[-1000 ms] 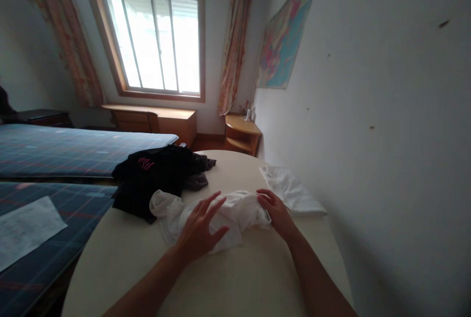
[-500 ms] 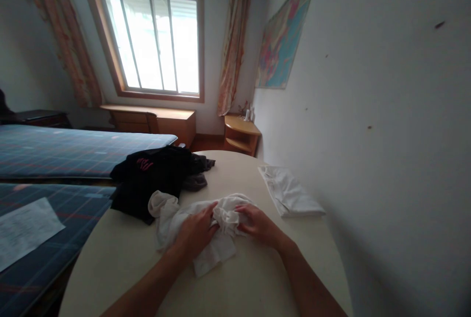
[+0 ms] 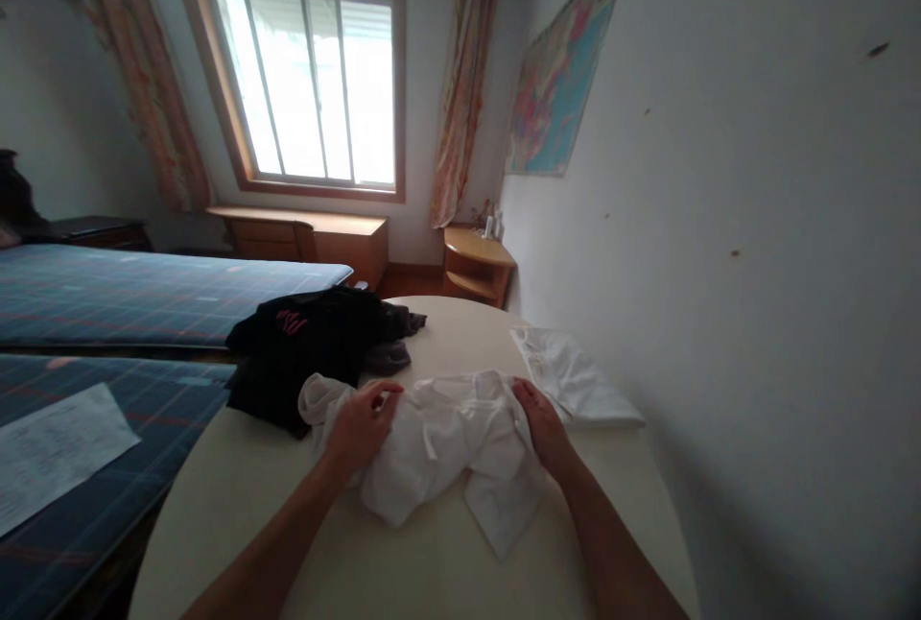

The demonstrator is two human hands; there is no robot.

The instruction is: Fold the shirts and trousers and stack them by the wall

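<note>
A crumpled white garment [image 3: 450, 442] lies on the round cream table [image 3: 403, 582], with a thin white strip like a drawstring hanging at its front. My left hand [image 3: 364, 428] pinches the garment's left upper edge between thumb and fingers. On the opposite side, my right hand [image 3: 541, 420] is closed on the right upper edge, its thumb hidden by cloth. Between both hands the cloth is spread wide, and loose flaps fall toward me on the tabletop.
Black clothing [image 3: 295, 361] with pink marks is heaped at the table's left back, partly over the edge. A folded white garment [image 3: 576, 380] lies at the right near the wall. Beds with blue plaid covers [image 3: 179, 298] stand left, one bearing a paper sheet [image 3: 64, 457].
My hands have moved apart, the right one farther right. The bunched white garment is now stretched out between them. The view has shifted slightly.
</note>
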